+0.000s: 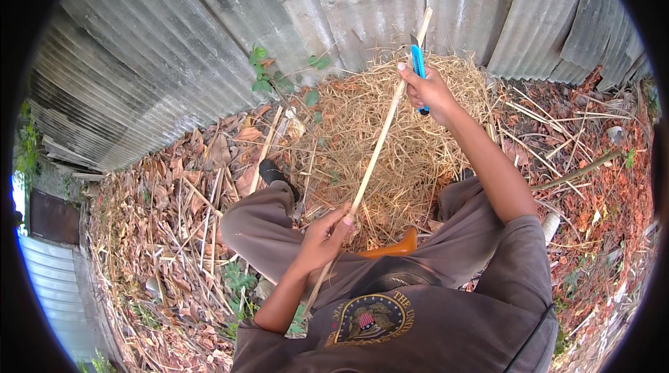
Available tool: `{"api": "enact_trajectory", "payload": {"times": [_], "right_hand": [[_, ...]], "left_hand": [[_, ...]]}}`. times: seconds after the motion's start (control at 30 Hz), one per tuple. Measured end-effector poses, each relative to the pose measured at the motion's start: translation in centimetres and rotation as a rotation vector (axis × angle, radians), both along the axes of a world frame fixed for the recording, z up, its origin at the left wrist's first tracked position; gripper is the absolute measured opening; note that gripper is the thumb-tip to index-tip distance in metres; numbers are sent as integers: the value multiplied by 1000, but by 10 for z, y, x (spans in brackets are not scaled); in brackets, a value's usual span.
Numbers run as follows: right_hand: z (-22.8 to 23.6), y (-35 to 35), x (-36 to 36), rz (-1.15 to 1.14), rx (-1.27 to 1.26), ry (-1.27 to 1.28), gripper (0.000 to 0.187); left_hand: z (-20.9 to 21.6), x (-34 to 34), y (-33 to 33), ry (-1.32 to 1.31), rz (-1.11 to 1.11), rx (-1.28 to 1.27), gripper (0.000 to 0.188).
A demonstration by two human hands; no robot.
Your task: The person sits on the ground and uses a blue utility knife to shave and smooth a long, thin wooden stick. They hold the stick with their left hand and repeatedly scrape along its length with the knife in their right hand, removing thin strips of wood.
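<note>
A long, pale wooden strip (380,140) slants from beside my body up toward the metal fence. My left hand (324,237) is closed around its lower part, near my lap. Farther out, my right hand (428,89) grips a blue utility knife (418,59) with its dark blade out, pointing away from me. The knife lies against the upper part of the strip, and my right thumb reaches across to the strip's edge. Beneath the strip spreads a heap of thin straw-coloured shavings (390,178).
Corrugated metal sheets (376,4) stand as a fence across the far side. Dry leaves (181,192) and loose sticks litter the ground at both sides. An orange object (394,244) lies between my legs. A green vine (261,70) grows by the fence.
</note>
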State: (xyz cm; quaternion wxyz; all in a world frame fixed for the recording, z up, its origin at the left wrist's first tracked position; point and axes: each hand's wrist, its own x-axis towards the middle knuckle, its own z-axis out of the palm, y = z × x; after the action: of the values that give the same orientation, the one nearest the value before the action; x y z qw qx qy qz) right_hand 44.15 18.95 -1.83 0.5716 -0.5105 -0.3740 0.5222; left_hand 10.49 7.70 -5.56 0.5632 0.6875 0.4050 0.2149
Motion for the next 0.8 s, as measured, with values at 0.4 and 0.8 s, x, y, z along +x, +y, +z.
{"api": "enact_trajectory", "payload": {"times": [0.4, 0.8], "right_hand": [[1, -23, -53, 125, 96, -184, 43], [-10, -19, -42, 71, 22, -319, 42]], "left_hand": [[42, 118, 101, -313, 102, -411, 37], [-1, 108, 123, -458, 547, -359, 31]]}}
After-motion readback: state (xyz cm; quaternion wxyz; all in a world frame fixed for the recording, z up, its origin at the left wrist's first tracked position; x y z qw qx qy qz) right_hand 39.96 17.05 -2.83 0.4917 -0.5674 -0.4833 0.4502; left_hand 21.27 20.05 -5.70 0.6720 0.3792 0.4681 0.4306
